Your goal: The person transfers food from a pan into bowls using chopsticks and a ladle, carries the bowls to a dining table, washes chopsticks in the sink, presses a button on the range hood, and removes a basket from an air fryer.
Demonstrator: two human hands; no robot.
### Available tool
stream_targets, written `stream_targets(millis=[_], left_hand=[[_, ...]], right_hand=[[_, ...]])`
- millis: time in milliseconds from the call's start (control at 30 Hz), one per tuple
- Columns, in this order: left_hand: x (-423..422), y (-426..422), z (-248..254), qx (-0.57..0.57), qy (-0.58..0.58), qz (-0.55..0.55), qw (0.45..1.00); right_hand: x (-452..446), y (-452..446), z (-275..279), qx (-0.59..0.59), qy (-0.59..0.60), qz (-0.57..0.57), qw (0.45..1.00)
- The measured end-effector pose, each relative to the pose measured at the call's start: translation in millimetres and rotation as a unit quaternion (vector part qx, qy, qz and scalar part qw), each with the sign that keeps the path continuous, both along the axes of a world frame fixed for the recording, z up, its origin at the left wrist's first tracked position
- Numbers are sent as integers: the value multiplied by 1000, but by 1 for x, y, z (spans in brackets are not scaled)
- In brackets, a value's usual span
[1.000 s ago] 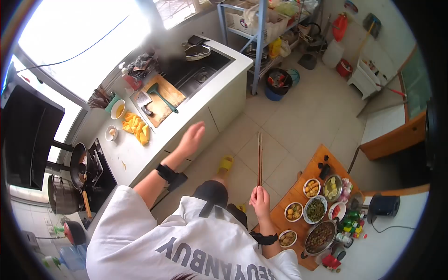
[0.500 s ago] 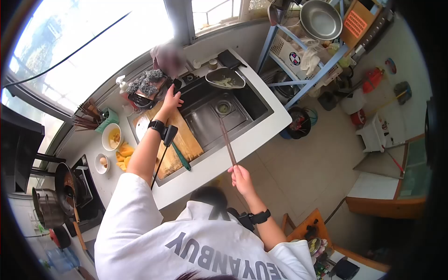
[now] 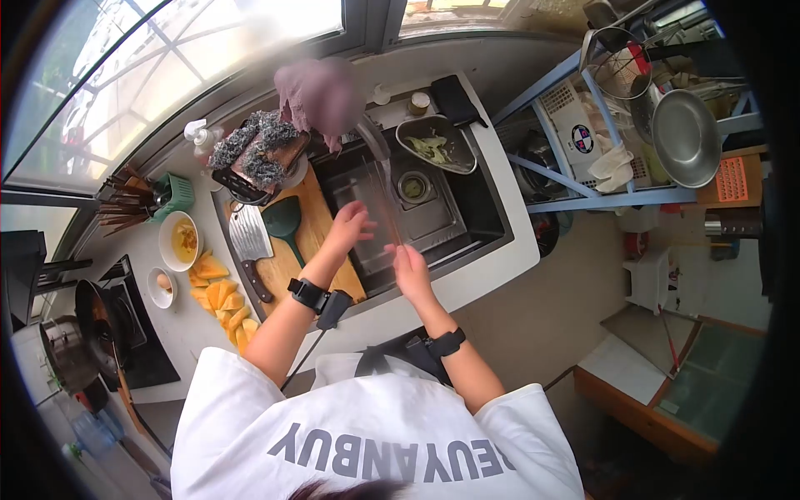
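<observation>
My right hand (image 3: 411, 271) grips the lower end of the brown chopsticks (image 3: 394, 208), which point up over the steel sink (image 3: 433, 218) and look smeared by motion. Beside it on the left, my left hand (image 3: 350, 227) holds nothing, its fingers apart, over the sink's left part. The faucet (image 3: 372, 137) reaches over the sink, under a purple cloth (image 3: 312, 96). Scraps lie in a strainer basket (image 3: 450, 137) at the sink's back right. A cleaver (image 3: 250, 237) and a green spatula (image 3: 283, 221) rest on the wooden board (image 3: 321, 242).
Cut yellow pieces (image 3: 223, 296), a bowl with yellow contents (image 3: 180, 241) and a small bowl with an egg (image 3: 161, 287) stand left of the board. Further left is a stove (image 3: 146, 346) with a wok (image 3: 100, 321). A blue rack (image 3: 600, 200) with pans stands right.
The view has swung to the sink, and the food table has left it. My left hand has come back from the faucet to above the sink; my right hand has brought the chopsticks over it.
</observation>
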State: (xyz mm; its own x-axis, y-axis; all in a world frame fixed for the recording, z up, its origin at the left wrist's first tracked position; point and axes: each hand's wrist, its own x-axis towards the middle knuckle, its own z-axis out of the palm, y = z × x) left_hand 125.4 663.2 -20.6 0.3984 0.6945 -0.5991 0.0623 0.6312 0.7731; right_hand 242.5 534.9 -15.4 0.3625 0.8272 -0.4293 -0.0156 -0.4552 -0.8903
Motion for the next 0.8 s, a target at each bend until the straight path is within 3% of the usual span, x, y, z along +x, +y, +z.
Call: stream_targets(millis=[67,200,267,533,800], left_hand=[[3,-23,0,-123,-127,-54,983],[28,-53,0,-139,-183,-2,973],[41,-59,3,-165,-224,20,960],[77,-72,-2,-148,-234,20,961],[88,-68,1,-139,-237,65,959]], right_hand=[[2,5,-2,10,-5,7,1000],[15,-1,-10,75,-61,10,995],[30,-13,-16,44,-46,24,998],[75,-50,-7,-3,-22,34,999],[78,-40,-9,36,17,31,999]])
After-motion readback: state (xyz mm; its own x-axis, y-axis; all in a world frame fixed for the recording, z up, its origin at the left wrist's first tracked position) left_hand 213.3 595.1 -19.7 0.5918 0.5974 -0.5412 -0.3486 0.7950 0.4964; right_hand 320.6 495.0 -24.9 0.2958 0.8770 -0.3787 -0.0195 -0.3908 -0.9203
